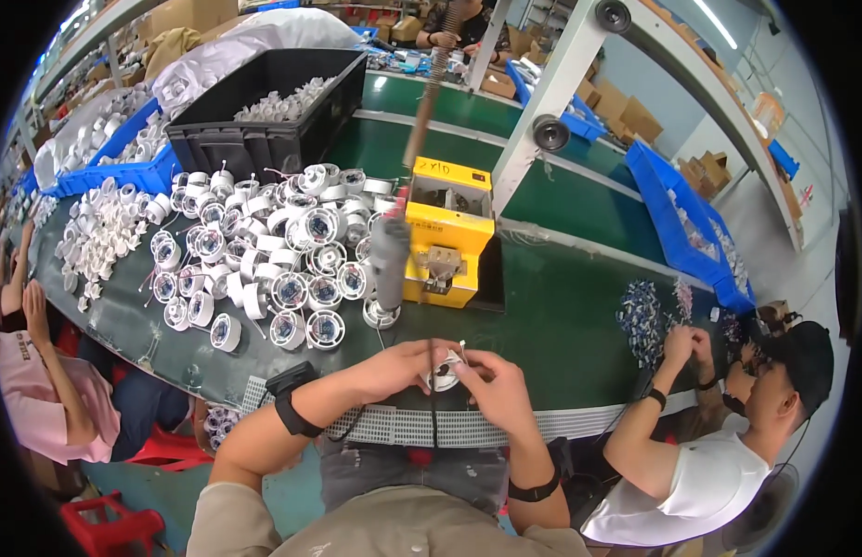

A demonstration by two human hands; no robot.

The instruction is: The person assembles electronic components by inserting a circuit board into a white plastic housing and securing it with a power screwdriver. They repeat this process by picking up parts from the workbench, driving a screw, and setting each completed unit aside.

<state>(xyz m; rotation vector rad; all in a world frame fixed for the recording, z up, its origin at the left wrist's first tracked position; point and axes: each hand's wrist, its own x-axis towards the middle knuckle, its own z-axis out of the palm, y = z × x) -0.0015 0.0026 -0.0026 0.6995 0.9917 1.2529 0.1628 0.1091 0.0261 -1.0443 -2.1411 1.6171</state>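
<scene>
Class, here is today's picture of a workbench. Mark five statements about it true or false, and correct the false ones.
1. The wearer's left hand and right hand are both at one white round part. True.
2. The boxy machine on the bench is blue. False: the machine is yellow.
3. A black crate stands beyond the pile of white round units. True.
4. That crate is empty. False: white pieces lie in it.
5. The person in the black cap is on the wearer's right. True.
</scene>
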